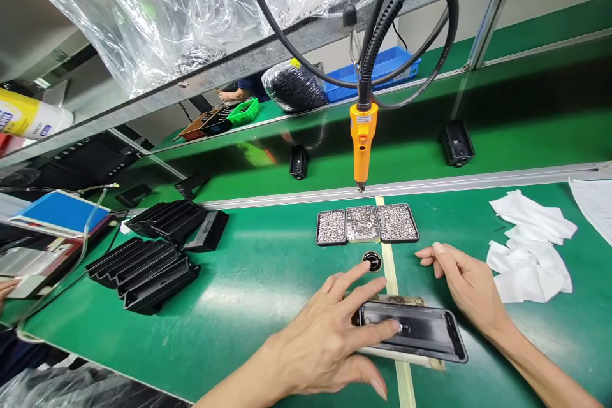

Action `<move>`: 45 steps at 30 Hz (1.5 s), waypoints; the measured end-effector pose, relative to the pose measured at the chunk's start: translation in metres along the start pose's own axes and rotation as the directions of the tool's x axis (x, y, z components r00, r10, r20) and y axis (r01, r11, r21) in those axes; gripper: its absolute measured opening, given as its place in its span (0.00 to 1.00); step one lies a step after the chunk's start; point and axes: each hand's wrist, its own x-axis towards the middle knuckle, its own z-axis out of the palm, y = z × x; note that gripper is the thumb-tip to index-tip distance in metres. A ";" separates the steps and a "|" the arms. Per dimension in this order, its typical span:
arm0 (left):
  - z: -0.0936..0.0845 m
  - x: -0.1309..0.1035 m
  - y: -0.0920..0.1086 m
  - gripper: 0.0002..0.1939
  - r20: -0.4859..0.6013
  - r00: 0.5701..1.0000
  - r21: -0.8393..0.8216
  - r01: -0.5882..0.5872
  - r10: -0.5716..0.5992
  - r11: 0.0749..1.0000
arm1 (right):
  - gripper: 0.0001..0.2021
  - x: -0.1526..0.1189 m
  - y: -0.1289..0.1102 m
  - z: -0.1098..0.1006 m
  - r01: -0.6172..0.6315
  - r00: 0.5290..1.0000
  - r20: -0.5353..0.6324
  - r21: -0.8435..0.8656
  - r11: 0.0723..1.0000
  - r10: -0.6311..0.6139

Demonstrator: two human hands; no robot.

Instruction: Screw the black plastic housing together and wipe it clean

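Green matting covered the tabletop point(248, 268) in front of me, with a conveyor lane running behind it across the middle of the frame and clear plastic bags bunched on the rack at upper left. Low in the centre lay a black plastic housing point(421, 331), flat on a strip of cardboard, its long side across my view. My left hand point(329, 338) was spread over its left end, fingers open and pressing down, one fingertip resting near a small round feature in its middle; it pinned the part rather than gripped it. My right hand point(466, 284) lay open just beyond the housing's right end, palm down, holding nothing. A small black ring point(371, 261) sat on the mat just above the housing, and above that three trays of small metal parts point(367, 224) stood side by side. An orange electric screwdriver point(362, 143) hung on its cable over the trays. I judged this the positioning step: the part was steadied, and the next move would call for picking up a small part with my free right hand. Stacks of black housings point(148, 261) waited at left, white wipes point(530, 242) at right.
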 end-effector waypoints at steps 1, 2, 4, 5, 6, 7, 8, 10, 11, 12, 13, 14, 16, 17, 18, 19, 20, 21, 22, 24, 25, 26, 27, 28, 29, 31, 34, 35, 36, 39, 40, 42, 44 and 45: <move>0.001 0.002 0.000 0.35 0.009 1.000 0.012 0.001 -0.001 1.000 | 0.29 0.000 0.001 0.000 0.000 1.000 0.001 -0.002 1.000 0.000; 0.001 0.004 0.000 0.36 0.019 1.000 0.023 -0.006 0.005 1.000 | 0.29 0.000 0.001 0.000 0.000 1.000 0.001 -0.004 1.000 0.000; 0.001 0.008 0.001 0.36 0.039 0.999 0.037 -0.030 0.028 0.999 | 0.29 0.000 0.002 0.000 -0.001 1.000 0.002 -0.005 1.000 0.001; 0.001 0.010 0.001 0.35 0.045 0.998 0.040 -0.040 0.038 0.998 | 0.29 0.000 0.003 0.000 -0.001 1.000 0.002 -0.004 1.000 0.001; 0.001 0.011 0.002 0.35 0.049 0.998 0.039 -0.046 0.044 0.998 | 0.29 0.000 0.003 0.000 -0.001 1.000 0.003 -0.002 1.000 0.001; 0.001 0.012 0.002 0.34 0.049 0.998 0.037 -0.044 0.042 0.998 | 0.29 0.000 0.003 0.000 -0.001 1.000 0.005 0.000 1.000 0.001; 0.002 0.012 0.002 0.34 0.045 0.998 0.028 -0.037 0.036 0.999 | 0.29 0.000 0.002 0.000 -0.001 1.000 0.007 0.001 1.000 0.001; 0.002 0.011 0.002 0.35 0.027 0.999 -0.018 -0.026 0.027 0.999 | 0.29 0.000 0.001 0.000 -0.001 1.000 0.015 0.003 1.000 0.001; 0.003 0.010 0.000 0.34 0.013 0.999 -0.063 -0.031 0.031 0.998 | 0.29 0.000 0.001 0.000 -0.003 1.000 0.018 0.003 1.000 0.002; 0.003 0.009 -0.001 0.33 -0.013 0.999 -0.123 -0.042 0.040 0.991 | 0.29 0.000 0.000 0.000 -0.005 1.000 0.020 0.002 1.000 0.005; 0.004 0.009 -0.004 0.31 -0.047 0.998 -0.195 -0.046 0.038 0.980 | 0.29 0.000 0.000 0.000 -0.009 1.000 0.021 0.002 1.000 0.009; 0.004 0.009 -0.009 0.27 -0.090 0.996 -0.266 -0.030 0.006 0.964 | 0.29 0.000 0.000 0.000 -0.014 1.000 0.019 0.002 1.000 0.014; 0.006 0.010 -0.022 0.19 -0.202 0.963 -0.367 0.095 -0.179 0.925 | 0.29 0.000 0.000 0.000 -0.024 1.000 0.014 0.006 1.000 0.024; 0.007 0.012 -0.031 0.17 -0.260 0.917 -0.389 0.188 -0.303 0.902 | 0.29 0.000 0.001 0.000 -0.027 1.000 0.012 0.008 1.000 0.027; 0.008 0.013 -0.042 0.16 -0.312 0.855 -0.394 0.280 -0.414 0.876 | 0.29 0.000 0.001 0.000 -0.030 0.999 0.011 0.010 0.999 0.030; 0.009 0.015 -0.052 0.15 -0.357 0.793 -0.382 0.358 -0.493 0.852 | 0.29 0.000 0.002 0.000 -0.032 0.999 0.010 0.010 0.999 0.032; 0.010 0.018 -0.064 0.13 -0.385 0.754 -0.361 0.408 -0.533 0.838 | 0.30 0.001 0.003 0.000 -0.034 0.999 0.006 0.009 0.999 0.034; 0.011 0.020 -0.074 0.11 -0.397 0.734 -0.335 0.443 -0.551 0.832 | 0.30 0.001 0.005 0.000 -0.036 0.999 0.001 0.004 0.999 0.036; 0.013 0.022 -0.083 0.10 -0.396 0.731 -0.305 0.467 -0.556 0.830 | 0.31 0.002 0.006 0.000 -0.038 0.999 -0.006 -0.001 0.999 0.038; 0.017 0.027 -0.097 0.08 -0.378 0.737 -0.243 0.506 -0.561 0.828 | 0.31 0.003 0.009 0.000 -0.041 0.999 -0.020 -0.013 0.999 0.040; 0.020 0.030 -0.102 0.06 -0.363 0.742 -0.214 0.522 -0.564 0.825 | 0.32 0.004 0.010 0.000 -0.039 0.999 -0.026 -0.019 0.999 0.039; 0.023 0.032 -0.104 0.05 -0.349 0.745 -0.190 0.538 -0.569 0.821 | 0.32 0.005 0.011 0.000 -0.037 0.999 -0.029 -0.025 0.999 0.037; 0.026 0.034 -0.106 0.05 -0.336 0.745 -0.170 0.554 -0.576 0.815 | 0.32 0.006 0.012 -0.001 -0.034 0.999 -0.032 -0.031 0.999 0.033; 0.029 0.036 -0.106 0.07 -0.325 0.743 -0.157 0.568 -0.585 0.808 | 0.33 0.006 0.012 -0.001 -0.032 0.999 -0.035 -0.036 0.999 0.031; 0.031 0.038 -0.106 0.09 -0.317 0.740 -0.148 0.579 -0.593 0.802 | 0.33 0.007 0.012 -0.001 -0.031 0.999 -0.036 -0.040 0.999 0.029; 0.033 0.038 -0.105 0.08 -0.306 0.737 -0.139 0.592 -0.603 0.794 | 0.33 0.006 0.011 -0.001 -0.030 0.999 -0.029 -0.043 0.999 0.029; 0.031 0.036 -0.107 0.06 -0.298 0.731 -0.118 0.610 -0.614 0.784 | 0.32 0.004 0.009 -0.001 -0.030 1.000 -0.005 -0.035 0.999 0.030; 0.030 0.036 -0.110 0.07 -0.296 0.725 -0.106 0.622 -0.622 0.776 | 0.32 0.004 0.008 0.000 -0.029 1.000 0.002 -0.031 0.999 0.030; 0.030 0.036 -0.113 0.07 -0.292 0.719 -0.093 0.635 -0.631 0.767 | 0.31 0.003 0.008 0.000 -0.029 1.000 0.008 -0.027 0.999 0.029; 0.029 0.039 -0.123 0.10 -0.267 0.708 -0.060 0.665 -0.654 0.744 | 0.30 0.001 0.007 -0.001 -0.021 1.000 0.013 -0.013 1.000 0.021; 0.030 0.041 -0.125 0.10 -0.259 0.706 -0.055 0.671 -0.659 0.740 | 0.30 0.001 0.007 -0.001 -0.017 1.000 0.012 -0.010 1.000 0.017; 0.031 0.044 -0.129 0.08 -0.251 0.701 -0.052 0.679 -0.668 0.732 | 0.31 0.000 0.005 -0.002 -0.010 1.000 0.012 -0.007 1.000 0.011; 0.033 0.047 -0.131 0.06 -0.257 0.692 -0.059 0.686 -0.675 0.726 | 0.30 0.000 0.003 -0.002 -0.010 1.000 0.012 -0.010 1.000 0.010; 0.033 0.047 -0.131 0.05 -0.265 0.687 -0.066 0.687 -0.677 0.723 | 0.29 0.000 0.002 -0.002 -0.011 1.000 0.012 -0.013 1.000 0.012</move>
